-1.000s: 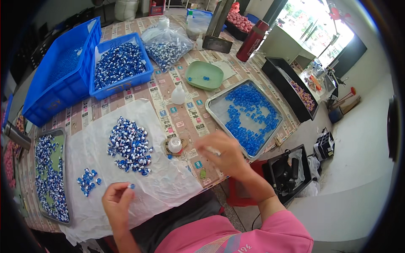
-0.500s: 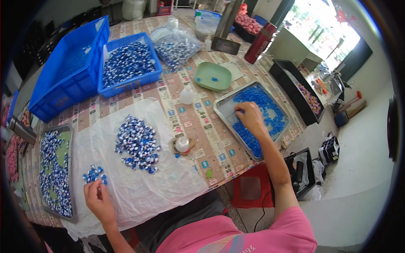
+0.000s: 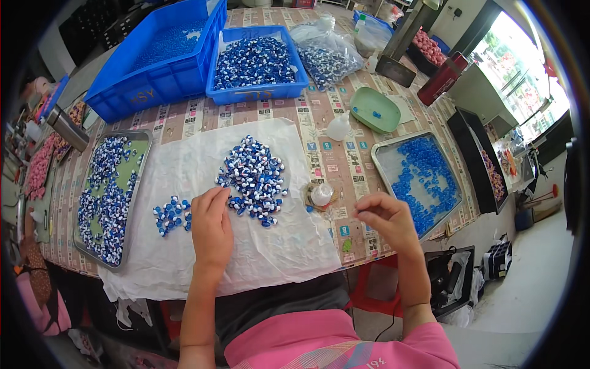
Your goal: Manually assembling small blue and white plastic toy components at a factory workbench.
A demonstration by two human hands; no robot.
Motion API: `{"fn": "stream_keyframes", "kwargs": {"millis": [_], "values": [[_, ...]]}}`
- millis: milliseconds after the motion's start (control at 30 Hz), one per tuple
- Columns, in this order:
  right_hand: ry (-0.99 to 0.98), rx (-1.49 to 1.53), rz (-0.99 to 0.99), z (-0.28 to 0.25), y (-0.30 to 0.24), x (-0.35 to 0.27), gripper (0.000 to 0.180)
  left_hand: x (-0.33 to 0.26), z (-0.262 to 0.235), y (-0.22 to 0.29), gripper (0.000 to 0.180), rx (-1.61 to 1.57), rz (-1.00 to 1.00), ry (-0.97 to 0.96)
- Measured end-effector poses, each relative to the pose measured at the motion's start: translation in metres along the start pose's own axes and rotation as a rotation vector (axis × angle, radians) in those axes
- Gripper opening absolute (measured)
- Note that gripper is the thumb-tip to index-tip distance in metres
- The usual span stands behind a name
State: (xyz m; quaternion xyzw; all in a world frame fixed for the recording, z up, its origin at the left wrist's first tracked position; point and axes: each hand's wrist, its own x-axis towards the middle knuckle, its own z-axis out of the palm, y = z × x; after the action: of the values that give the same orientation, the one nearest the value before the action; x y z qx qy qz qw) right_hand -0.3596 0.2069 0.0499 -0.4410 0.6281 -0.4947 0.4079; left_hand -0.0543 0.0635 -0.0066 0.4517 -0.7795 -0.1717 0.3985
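Right hand (image 3: 386,216), back from the metal tray of blue pieces (image 3: 424,172) to just right of the white sheet (image 3: 276,246), pinches something tiny (one blue piece, likely); left hand (image 3: 212,221) now fingers the blue-and-white pile (image 3: 253,175) mid-sheet, grasp unclear; one more piece fetched.

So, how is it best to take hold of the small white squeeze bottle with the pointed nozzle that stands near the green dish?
Probably grip the small white squeeze bottle around its wide lower body, coming from the near side, where the patterned tablecloth shows. It stands upright, its nozzle narrows to a tip, and the green oval dish lies close on its far right.
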Motion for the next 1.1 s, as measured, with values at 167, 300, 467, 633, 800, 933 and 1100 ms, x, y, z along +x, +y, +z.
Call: {"fn": "stream_keyframes", "kwargs": {"millis": [167,300,467,633,800,933,1100], "values": [[-0.18,0.132,0.086,0.026,0.004,-0.013,0.02,-0.004,0.012,-0.006,0.018,-0.007,0.013,-0.097],[-0.242,0.192,0.103,0.028,0.017,-0.013,0.022,-0.016,0.014,0.008,0.018,-0.043,-0.107,-0.098],[-0.24,0.216,0.132,0.028,0.027,-0.017,0.025,-0.035,0.009,0.031,0.021,-0.245,-0.176,-0.05],[-0.22,0.1,0.113,0.034,0.026,-0.017,0.026,-0.057,0.01,0.055,0.017,-0.627,-0.296,-0.113],[-0.254,0.139,0.061,0.039,0.024,-0.019,0.028,-0.069,0.013,0.076,0.017,-1.185,-0.737,-0.36],[-0.266,0.076,0.032,0.038,0.019,-0.021,0.025,-0.077,0.02,0.077,0.019,-1.331,-0.818,-0.475],[-0.263,-0.129,-0.118,0.038,0.019,-0.023,0.021,-0.083,0.032,0.076,0.019,-1.459,-0.916,-0.499]]}}
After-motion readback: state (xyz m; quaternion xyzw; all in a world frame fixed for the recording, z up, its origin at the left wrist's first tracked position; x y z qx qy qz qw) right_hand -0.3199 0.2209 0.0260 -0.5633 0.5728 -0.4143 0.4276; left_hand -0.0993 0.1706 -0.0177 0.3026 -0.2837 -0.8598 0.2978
